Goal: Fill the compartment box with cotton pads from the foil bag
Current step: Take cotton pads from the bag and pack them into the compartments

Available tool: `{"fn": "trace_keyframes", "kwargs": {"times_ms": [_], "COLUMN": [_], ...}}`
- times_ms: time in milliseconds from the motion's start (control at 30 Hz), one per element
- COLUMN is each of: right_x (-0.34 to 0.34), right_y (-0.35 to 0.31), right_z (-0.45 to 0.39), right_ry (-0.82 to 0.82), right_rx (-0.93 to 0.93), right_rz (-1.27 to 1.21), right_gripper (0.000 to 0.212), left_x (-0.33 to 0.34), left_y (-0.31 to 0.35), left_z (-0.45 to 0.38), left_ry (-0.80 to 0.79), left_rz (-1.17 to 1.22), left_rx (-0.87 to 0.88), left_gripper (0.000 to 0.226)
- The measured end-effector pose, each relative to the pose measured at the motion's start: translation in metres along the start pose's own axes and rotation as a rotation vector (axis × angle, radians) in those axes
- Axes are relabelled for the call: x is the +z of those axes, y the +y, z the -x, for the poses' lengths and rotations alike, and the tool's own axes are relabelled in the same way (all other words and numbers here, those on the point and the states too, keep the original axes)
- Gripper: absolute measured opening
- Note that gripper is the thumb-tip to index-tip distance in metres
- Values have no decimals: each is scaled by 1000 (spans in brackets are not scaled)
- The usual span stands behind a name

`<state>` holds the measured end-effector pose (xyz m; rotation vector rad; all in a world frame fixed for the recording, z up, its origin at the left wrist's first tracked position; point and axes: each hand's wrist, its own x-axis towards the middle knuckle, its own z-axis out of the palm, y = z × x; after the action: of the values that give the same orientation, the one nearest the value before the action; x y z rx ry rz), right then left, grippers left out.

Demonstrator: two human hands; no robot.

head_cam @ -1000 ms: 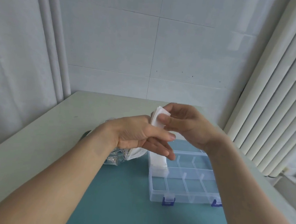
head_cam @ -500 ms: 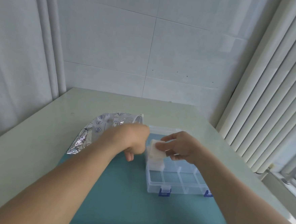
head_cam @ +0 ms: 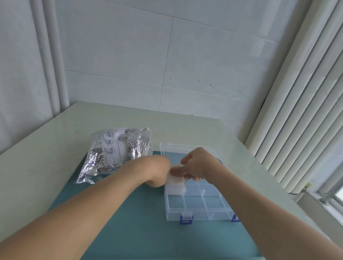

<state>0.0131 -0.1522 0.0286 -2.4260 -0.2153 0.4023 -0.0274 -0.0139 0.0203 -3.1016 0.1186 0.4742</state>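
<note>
While the crinkled silver foil bag (head_cam: 116,152) lies on the pale surface (head_cam: 32,160) at the teal mat's (head_cam: 139,229) far-left corner, the right hand (head_cam: 198,165) pinches white cotton pads (head_cam: 175,181) over the clear plastic compartment box (head_cam: 198,200); I cannot tell how the left hand's (head_cam: 157,173) fingers lie.

Compartment box (head_cam: 199,205): clear plastic, lid open toward the back, blue latches on the front edge, lower right of centre. Near compartments bare. Stack of white cotton pads (head_cam: 175,184) in a left compartment of the second row. Foil bag (head_cam: 115,153): crinkled silver, blue printing, lying flat, left of the box.
</note>
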Motion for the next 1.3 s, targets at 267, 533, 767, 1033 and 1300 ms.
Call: {"fn": "trace_keyframes", "kwargs": {"times_ms": [267,533,767,1033,1300], "right_x": [5,-14,-36,-20,-12], "right_y": [-1,5,23,37,44], "right_z": [-6,0,-1,-8,-14], "right_ry": [58,20,-12,116,208], "right_rx": [-116,1,145,89,-32], "right_rz": [297,-199,-403,-126,355], "right_gripper": [48,37,36,39,42], "left_x": [3,9,14,14,-3], "left_y": [-5,-3,-6,-5,-15], "left_z": [-4,1,-1,-4,0], "left_ry": [22,95,158,171,146], "left_rz": [17,10,-9,-39,33], "left_rx": [1,-66,-46,-38,-29], "left_gripper": [31,21,23,25,16]}}
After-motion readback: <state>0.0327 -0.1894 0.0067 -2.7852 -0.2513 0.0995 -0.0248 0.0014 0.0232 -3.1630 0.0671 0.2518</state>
